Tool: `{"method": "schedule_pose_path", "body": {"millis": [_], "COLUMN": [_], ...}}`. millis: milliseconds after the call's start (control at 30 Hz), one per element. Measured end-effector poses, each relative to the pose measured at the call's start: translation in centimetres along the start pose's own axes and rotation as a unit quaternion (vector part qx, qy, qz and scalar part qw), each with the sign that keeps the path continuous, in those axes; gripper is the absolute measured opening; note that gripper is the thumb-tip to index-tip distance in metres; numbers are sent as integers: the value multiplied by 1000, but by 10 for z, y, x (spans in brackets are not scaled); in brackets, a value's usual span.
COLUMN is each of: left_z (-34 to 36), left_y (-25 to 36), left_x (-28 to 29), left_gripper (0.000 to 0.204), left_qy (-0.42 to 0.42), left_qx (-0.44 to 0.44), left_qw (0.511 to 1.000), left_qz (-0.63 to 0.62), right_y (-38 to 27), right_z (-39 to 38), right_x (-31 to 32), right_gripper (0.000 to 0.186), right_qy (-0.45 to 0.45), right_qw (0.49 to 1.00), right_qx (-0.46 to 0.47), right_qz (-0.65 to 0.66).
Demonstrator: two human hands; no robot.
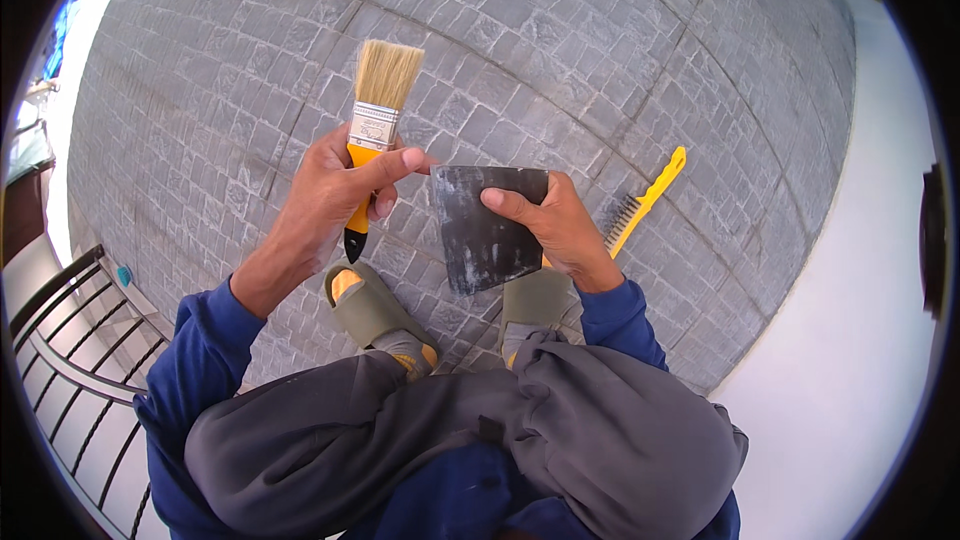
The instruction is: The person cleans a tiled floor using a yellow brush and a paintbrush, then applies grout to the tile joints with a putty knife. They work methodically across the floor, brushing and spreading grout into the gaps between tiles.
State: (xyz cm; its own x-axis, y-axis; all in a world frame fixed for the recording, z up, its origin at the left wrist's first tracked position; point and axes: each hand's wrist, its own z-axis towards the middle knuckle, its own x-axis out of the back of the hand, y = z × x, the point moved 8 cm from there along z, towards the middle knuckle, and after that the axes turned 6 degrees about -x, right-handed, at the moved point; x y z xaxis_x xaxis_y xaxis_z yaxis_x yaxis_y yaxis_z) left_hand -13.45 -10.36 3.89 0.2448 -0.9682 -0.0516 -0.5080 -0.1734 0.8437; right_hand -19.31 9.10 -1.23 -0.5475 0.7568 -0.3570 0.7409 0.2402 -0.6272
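Observation:
My left hand [335, 185] is closed around the yellow handle of a paintbrush [376, 110]. Its pale bristles point up and away from me, and its black handle tip sticks out below my fingers. In my right hand [565, 230] is a dark, flat, roughly square plate [490, 240] with whitish dusty smears, gripped with the thumb on top and the fingers hidden beneath. My left index finger reaches toward the plate's upper left corner; whether it touches I cannot tell. The two hands are held side by side above my feet.
A yellow-handled wire brush [650, 195] lies on the grey patterned paving [500, 60], right of my right hand. Below are my feet in olive slides [378, 305]. A black metal railing [85, 370] stands at the left, and a white wall [840, 290] runs along the right.

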Motion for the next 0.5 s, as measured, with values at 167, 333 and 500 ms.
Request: {"method": "schedule_pose_path", "body": {"millis": [167,333,500], "left_z": [0,1,1], "left_y": [6,6,4], "left_x": [-11,-14,-12], "left_gripper": [33,29,30], "left_qy": [0,6,19], "left_qx": [24,26,19], "left_qw": [999,993,987], "left_qz": [30,114,156], "right_y": [-2,6,13], "right_z": [-4,-4,-9], "right_x": [-7,-6,-1], "right_gripper": [35,44,52], "right_qy": [-17,-23,-24], "right_qw": [1000,999,999], "right_qx": [1,-12,-48], "right_qz": [-4,-21,5]}}
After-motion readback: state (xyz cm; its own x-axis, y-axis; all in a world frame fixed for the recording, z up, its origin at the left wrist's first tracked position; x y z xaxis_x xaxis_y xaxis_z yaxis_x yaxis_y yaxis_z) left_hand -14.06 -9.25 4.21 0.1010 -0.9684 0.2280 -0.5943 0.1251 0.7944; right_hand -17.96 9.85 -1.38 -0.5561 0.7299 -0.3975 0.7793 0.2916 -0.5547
